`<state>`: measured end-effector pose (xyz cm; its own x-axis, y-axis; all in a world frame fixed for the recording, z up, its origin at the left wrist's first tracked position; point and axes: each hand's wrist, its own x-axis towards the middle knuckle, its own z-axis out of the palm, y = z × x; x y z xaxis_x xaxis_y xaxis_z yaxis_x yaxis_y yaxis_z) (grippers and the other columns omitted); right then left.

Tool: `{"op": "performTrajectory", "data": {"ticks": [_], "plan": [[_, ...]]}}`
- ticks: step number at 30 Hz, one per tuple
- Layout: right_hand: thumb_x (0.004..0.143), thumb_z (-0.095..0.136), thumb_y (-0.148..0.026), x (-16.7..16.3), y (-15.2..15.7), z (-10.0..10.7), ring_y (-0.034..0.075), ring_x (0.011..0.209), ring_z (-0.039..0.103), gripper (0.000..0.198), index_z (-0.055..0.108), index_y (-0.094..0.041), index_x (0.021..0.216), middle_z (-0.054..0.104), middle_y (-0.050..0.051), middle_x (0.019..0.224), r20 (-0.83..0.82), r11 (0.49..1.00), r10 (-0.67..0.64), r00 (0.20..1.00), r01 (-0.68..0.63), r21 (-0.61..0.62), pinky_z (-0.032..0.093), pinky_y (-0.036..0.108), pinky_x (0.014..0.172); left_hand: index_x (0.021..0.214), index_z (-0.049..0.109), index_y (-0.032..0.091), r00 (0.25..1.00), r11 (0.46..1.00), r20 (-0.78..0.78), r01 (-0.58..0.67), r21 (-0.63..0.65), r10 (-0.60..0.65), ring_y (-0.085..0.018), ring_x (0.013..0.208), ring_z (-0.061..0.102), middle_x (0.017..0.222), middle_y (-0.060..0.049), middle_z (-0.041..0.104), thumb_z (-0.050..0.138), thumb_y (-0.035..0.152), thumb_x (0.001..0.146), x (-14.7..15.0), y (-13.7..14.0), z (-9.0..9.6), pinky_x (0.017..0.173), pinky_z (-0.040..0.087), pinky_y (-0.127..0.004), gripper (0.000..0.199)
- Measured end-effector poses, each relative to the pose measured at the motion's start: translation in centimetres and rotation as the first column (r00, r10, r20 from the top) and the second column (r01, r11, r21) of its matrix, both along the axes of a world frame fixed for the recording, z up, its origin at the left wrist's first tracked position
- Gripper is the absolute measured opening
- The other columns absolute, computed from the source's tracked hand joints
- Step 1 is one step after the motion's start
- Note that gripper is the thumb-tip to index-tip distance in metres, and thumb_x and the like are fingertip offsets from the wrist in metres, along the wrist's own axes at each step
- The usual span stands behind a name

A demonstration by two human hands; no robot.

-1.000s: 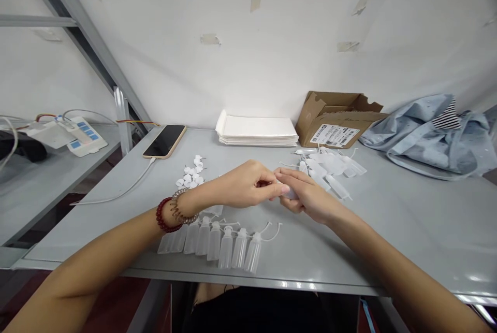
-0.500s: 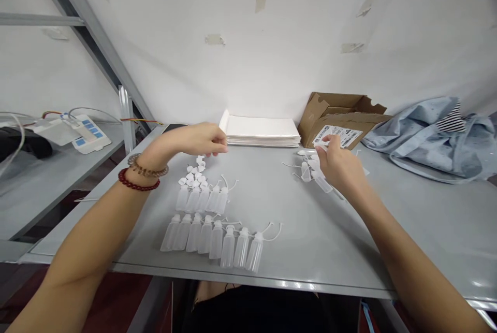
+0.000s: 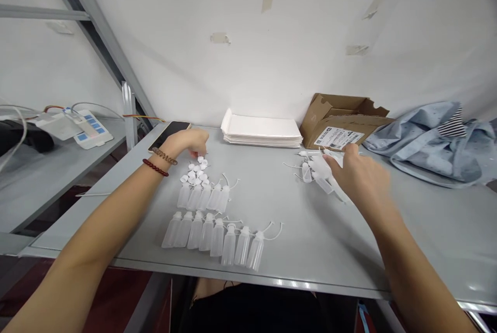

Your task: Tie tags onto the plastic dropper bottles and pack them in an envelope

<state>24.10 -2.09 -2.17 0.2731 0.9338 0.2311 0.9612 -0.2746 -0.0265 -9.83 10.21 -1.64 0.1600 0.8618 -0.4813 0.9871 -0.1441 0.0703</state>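
Left hand (image 3: 190,140): grip curled, content hidden; beside small white plastic caps (image 3: 196,173)
Right hand (image 3: 361,175): grip blurred, I cannot tell its hold; nearer slanting translucent plastic bottles (image 3: 322,183)

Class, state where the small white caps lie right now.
In the head view, the small white caps lie left of centre on the grey table, beyond the row of five plastic bottles, with the left hand at their far end.

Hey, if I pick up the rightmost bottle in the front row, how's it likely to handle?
The bottle is probably light, since its see-through body shows no obvious contents. It may squeeze easily, as its translucent walls look like thin plastic. Its slender, curved strap might flop about during lifting.
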Motion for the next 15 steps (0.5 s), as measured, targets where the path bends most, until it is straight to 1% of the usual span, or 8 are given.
{"op": "performTrajectory", "data": {"ticks": [2, 3, 5, 6, 7, 8, 10, 15], "plan": [[0.090, 0.043, -0.048, -1.2, -2.0, 0.2, 0.028, 0.070, 0.063, 0.043, 0.050, -0.014, 0.114, 0.066, 0.013, 0.084, -0.122, 0.975, 0.215, 0.969, -0.205, 0.089, 0.047, 0.038, 0.059, 0.040, 0.056, 0.016, 1.000, 1.000, 0.010, 0.001, -0.003, -0.001, -0.023, 0.060, 0.064, 0.052, -0.009, 0.064, 0.065, 0.018, 0.051, -0.1, 0.3, -0.3, 0.065, 0.049, -0.029, 0.014], [0.089, 0.046, -0.048, -2.1, -3.3, 0.2, 0.023, 0.068, 0.063, 0.040, 0.050, -0.016, 0.114, 0.065, 0.011, 0.087, -0.219, 0.921, 0.388, 0.895, -0.371, 0.116, 0.049, 0.036, 0.061, 0.041, 0.057, 0.015, 1.000, 1.000, 0.014, 0.002, -0.002, -0.002, -0.023, 0.061, 0.064, 0.053, -0.009, 0.065, 0.064, 0.018, 0.052, -0.1, 0.3, -0.3, 0.065, 0.049, -0.029, 0.013], [0.091, 0.046, -0.045, -4.2, -6.2, -0.1, 0.018, 0.072, 0.063, 0.033, 0.053, -0.020, 0.110, 0.064, 0.008, 0.091, -0.399, 0.741, 0.641, 0.655, -0.664, 0.101, 0.052, 0.030, 0.062, 0.042, 0.058, 0.015, 1.000, 1.000, 0.021, 0.005, 0.006, -0.005, -0.024, 0.062, 0.065, 0.056, -0.010, 0.067, 0.064, 0.018, 0.052, -0.1, 0.3, -0.2, 0.064, 0.050, -0.028, 0.012], [0.091, 0.047, -0.044, -5.3, -7.6, -0.3, 0.017, 0.076, 0.064, 0.031, 0.052, -0.021, 0.111, 0.063, 0.008, 0.097, -0.448, 0.651, 0.698, 0.558, -0.756, 0.072, 0.054, 0.029, 0.065, 0.043, 0.059, 0.014, 1.000, 1.000, 0.023, 0.005, 0.011, -0.006, -0.024, 0.063, 0.065, 0.058, -0.011, 0.067, 0.064, 0.019, 0.052, -0.1, 0.2, -0.1, 0.063, 0.050, -0.028, 0.011], [0.089, 0.052, -0.043, -6.3, -8.7, -0.7, 0.018, 0.084, 0.064, 0.034, 0.051, -0.021, 0.115, 0.061, 0.009, 0.107, -0.470, 0.593, 0.722, 0.507, -0.804, 0.044, 0.055, 0.030, 0.071, 0.045, 0.060, 0.014, 1.000, 1.000, 0.025, 0.006, 0.018, -0.006, -0.024, 0.063, 0.065, 0.060, -0.011, 0.068, 0.064, 0.019, 0.053, 0.0, 0.2, 0.0, 0.063, 0.050, -0.027, 0.010], [0.086, 0.058, -0.044, -7.1, -9.7, -1.2, 0.019, 0.090, 0.064, 0.041, 0.049, -0.020, 0.117, 0.059, 0.011, 0.112, -0.475, 0.559, 0.739, 0.478, -0.828, 0.037, 0.056, 0.031, 0.075, 0.047, 0.061, 0.014, 1.000, 1.000, 0.026, 0.006, 0.025, -0.006, -0.023, 0.064, 0.065, 0.061, -0.012, 0.069, 0.064, 0.019, 0.053, 0.0, 0.0, 0.2, 0.062, 0.050, -0.027, 0.009], [0.079, 0.067, -0.042, -8.3, -10.8, -2.2, 0.022, 0.099, 0.062, 0.052, 0.048, -0.017, 0.120, 0.057, 0.013, 0.116, -0.465, 0.538, 0.751, 0.469, -0.842, 0.019, 0.057, 0.034, 0.081, 0.052, 0.064, 0.013, 1.000, 0.999, 0.029, 0.008, 0.037, -0.009, -0.023, 0.065, 0.066, 0.064, -0.012, 0.070, 0.064, 0.020, 0.055, 0.1, -0.2, 0.4, 0.061, 0.050, -0.026, 0.008], [0.073, 0.074, -0.031, -9.4, -11.0, -4.6, 0.030, 0.103, 0.061, 0.058, 0.049, -0.010, 0.121, 0.060, 0.018, 0.114, -0.326, 0.554, 0.795, 0.511, -0.831, 0.051, 0.058, 0.044, 0.082, 0.063, 0.068, 0.011, 0.999, 0.998, 0.031, 0.029, 0.064, -0.031, -0.021, 0.064, 0.066, 0.069, -0.012, 0.072, 0.061, 0.021, 0.059, 0.5, -0.7, 0.9, 0.060, 0.048, -0.024, 0.013]]}}
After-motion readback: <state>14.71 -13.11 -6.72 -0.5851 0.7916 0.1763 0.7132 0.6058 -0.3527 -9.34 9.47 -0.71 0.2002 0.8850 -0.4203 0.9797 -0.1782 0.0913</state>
